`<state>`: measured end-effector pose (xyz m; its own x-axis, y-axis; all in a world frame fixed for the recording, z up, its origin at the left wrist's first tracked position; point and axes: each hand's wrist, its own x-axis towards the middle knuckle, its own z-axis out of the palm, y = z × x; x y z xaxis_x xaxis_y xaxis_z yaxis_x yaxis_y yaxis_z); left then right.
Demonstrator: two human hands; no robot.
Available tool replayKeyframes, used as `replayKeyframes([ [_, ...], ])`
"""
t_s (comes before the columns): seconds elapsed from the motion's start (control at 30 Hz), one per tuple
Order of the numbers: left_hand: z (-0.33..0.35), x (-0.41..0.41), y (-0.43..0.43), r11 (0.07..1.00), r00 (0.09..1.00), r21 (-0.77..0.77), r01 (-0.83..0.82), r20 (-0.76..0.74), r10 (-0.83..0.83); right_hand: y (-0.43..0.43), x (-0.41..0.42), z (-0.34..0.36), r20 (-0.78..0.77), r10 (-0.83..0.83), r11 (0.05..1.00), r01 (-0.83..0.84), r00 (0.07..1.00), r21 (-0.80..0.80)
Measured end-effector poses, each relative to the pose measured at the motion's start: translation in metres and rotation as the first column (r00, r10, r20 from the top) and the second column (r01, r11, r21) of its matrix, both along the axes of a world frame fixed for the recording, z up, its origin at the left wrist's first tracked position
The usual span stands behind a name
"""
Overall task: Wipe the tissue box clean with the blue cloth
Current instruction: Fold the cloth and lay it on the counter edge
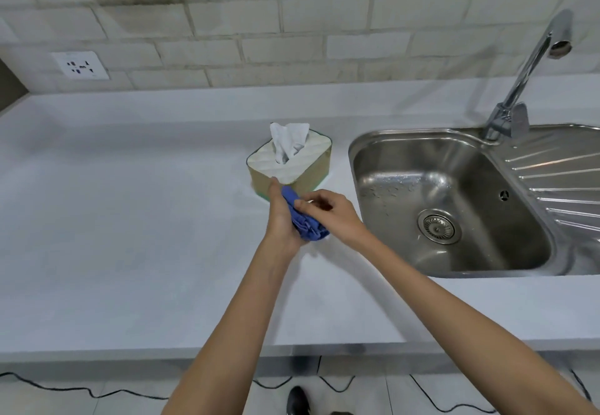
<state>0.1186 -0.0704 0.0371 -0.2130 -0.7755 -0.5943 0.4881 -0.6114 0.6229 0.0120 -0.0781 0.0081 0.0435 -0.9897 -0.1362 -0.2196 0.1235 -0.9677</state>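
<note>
Tissue box (pixel 290 163), square cardboard with pale quilted top and tan sides, white tissue (pixel 288 140) sticking up, sits mid-worktop near the steel sink's (pixel 454 262) left rim. Looks light, crushable, likely to slide, so I'd brace a side wall. Soft crumpled blue cloth (pixel 303 218) bunched between my hands just in front of the box. My left hand (pixel 283 216) curls around it; my right hand (pixel 328 213) pinches its upper fold.
</note>
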Motion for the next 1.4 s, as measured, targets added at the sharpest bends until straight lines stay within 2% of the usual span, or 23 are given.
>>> replayKeyframes([
  [0.2,0.000,-0.047,0.007,0.993,0.997,-0.085,0.080,0.013,-0.079,0.010,-0.052,0.030,-0.316,0.054,0.995,-0.076,0.947,-0.057],
  [0.33,-0.002,-0.073,0.008,0.983,0.992,-0.138,0.122,-0.003,-0.124,0.010,-0.083,0.048,-0.383,0.129,0.989,-0.144,0.915,-0.011],
  [0.47,-0.012,-0.092,0.013,0.967,0.983,-0.189,0.171,-0.041,-0.181,0.015,-0.110,0.058,-0.338,0.116,0.993,-0.107,0.934,0.046],
  [0.6,-0.017,-0.096,0.017,0.932,0.944,-0.256,0.257,-0.141,-0.299,0.024,-0.137,0.061,-0.145,0.005,0.987,0.018,0.989,0.159],
  [0.67,-0.021,-0.096,0.020,0.928,0.941,-0.265,0.263,-0.141,-0.307,0.028,-0.151,0.061,-0.067,-0.041,0.977,0.054,0.997,0.205],
  [0.73,-0.025,-0.096,0.021,0.941,0.964,-0.238,0.242,-0.049,-0.261,0.033,-0.165,0.058,0.004,-0.090,0.967,0.087,0.996,0.241],
  [0.8,-0.026,-0.094,0.022,0.947,0.968,-0.218,0.238,0.128,-0.214,0.040,-0.178,0.054,0.079,-0.135,0.957,0.109,0.988,0.269],
  [0.93,-0.025,-0.090,0.028,0.939,0.908,-0.181,0.293,0.361,-0.214,0.061,-0.206,0.043,0.093,-0.192,0.931,0.151,0.977,0.333],
  [1.0,-0.027,-0.090,0.035,0.928,0.878,-0.162,0.336,0.410,-0.247,0.074,-0.217,0.034,0.056,-0.177,0.910,0.142,0.983,0.389],
  [1.13,-0.042,-0.095,0.057,0.916,0.869,-0.140,0.376,0.396,-0.297,0.100,-0.231,0.016,-0.071,-0.079,0.852,0.104,0.994,0.513],
  [1.27,-0.061,-0.101,0.075,0.914,0.838,-0.099,0.393,0.449,-0.311,0.114,-0.240,-0.001,-0.241,-0.011,0.819,0.147,0.971,0.555],
  [1.4,-0.069,-0.111,0.084,0.904,0.744,-0.062,0.423,0.594,-0.307,0.119,-0.246,-0.014,-0.351,0.023,0.817,0.184,0.936,0.546],
])
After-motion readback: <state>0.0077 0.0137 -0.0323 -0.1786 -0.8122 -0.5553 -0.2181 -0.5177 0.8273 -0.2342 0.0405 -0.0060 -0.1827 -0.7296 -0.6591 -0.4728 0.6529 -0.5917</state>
